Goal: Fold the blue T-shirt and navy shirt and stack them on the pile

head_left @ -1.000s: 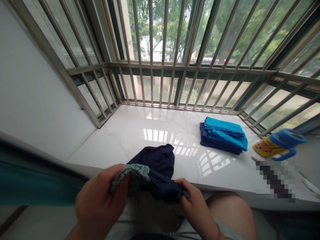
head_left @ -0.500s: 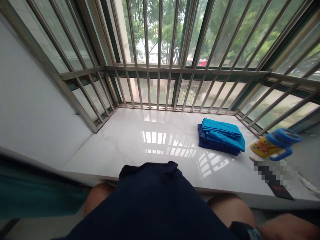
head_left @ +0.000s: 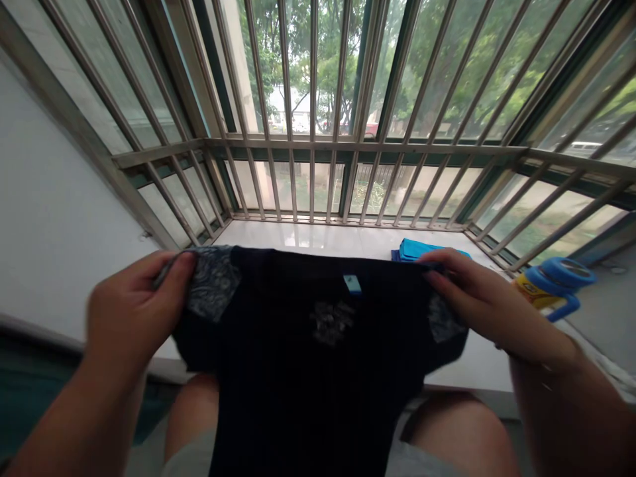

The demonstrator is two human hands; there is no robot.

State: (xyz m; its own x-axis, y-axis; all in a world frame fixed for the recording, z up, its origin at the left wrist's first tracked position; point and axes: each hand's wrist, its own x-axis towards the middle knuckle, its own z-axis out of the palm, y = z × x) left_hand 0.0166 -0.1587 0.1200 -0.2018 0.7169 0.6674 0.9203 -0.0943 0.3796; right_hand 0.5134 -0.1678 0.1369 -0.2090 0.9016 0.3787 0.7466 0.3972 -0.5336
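Observation:
A dark short-sleeved T-shirt (head_left: 298, 377) hangs spread out in front of me, above my knees and the front edge of the sill. Grey patterned patches show at both its shoulders. A small white-and-blue label (head_left: 352, 285) and a pale, blurred print lie below its top edge. My left hand (head_left: 142, 298) pinches the shirt at its left shoulder, thumb pressed against the fingers. At the opposite shoulder, my right hand (head_left: 479, 298) grips the cloth the same way. The shirt's lower end runs out of view.
Folded blue cloths (head_left: 415, 250) lie on the white sill (head_left: 318, 235), partly hidden behind the shirt and my right hand. A blue-and-yellow mug (head_left: 559, 281) stands to the right. Metal window bars (head_left: 313, 146) enclose the back and sides; a white wall (head_left: 54, 218) is at left.
The dark cloth, earlier draped low over my lap, is now lifted and stretched wide. Both hands have come up and hold its shoulders, covering much of the sill and the folded cloths.

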